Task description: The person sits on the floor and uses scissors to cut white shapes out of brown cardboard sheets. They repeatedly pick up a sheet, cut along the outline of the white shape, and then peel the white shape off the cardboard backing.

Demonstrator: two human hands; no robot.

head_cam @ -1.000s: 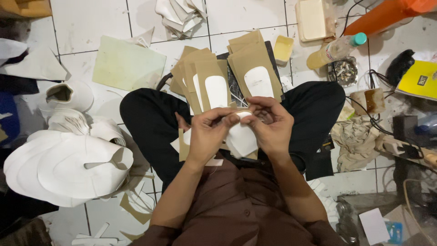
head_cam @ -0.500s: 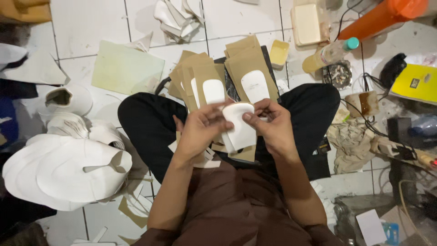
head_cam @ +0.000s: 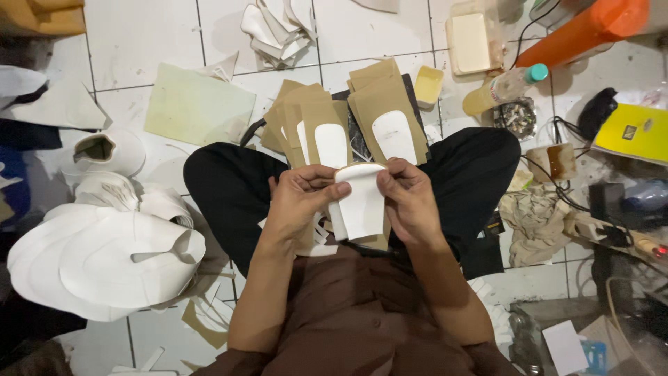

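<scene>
I sit cross-legged on a white tiled floor. Both hands hold a white, rounded sheet piece (head_cam: 362, 205) upright over my lap. My left hand (head_cam: 300, 198) pinches its top left edge, and my right hand (head_cam: 409, 198) grips its top right edge. Behind it, brown card pieces with white oval patches fan out in two stacks, a left stack (head_cam: 309, 125) and a right stack (head_cam: 386, 111). Small white and brown scraps (head_cam: 320, 240) lie under my hands on my lap.
A pile of large white cut sheets (head_cam: 104, 257) lies at my left. A pale green sheet (head_cam: 198, 104), a yellow bottle (head_cam: 501, 89), an orange object (head_cam: 588, 31), a yellow box (head_cam: 637, 132), cables and a crumpled cloth (head_cam: 532, 223) crowd the floor.
The white piece has come up from between my hands and now stands upright, held by its top corners. My hands have spread slightly apart along its edge.
</scene>
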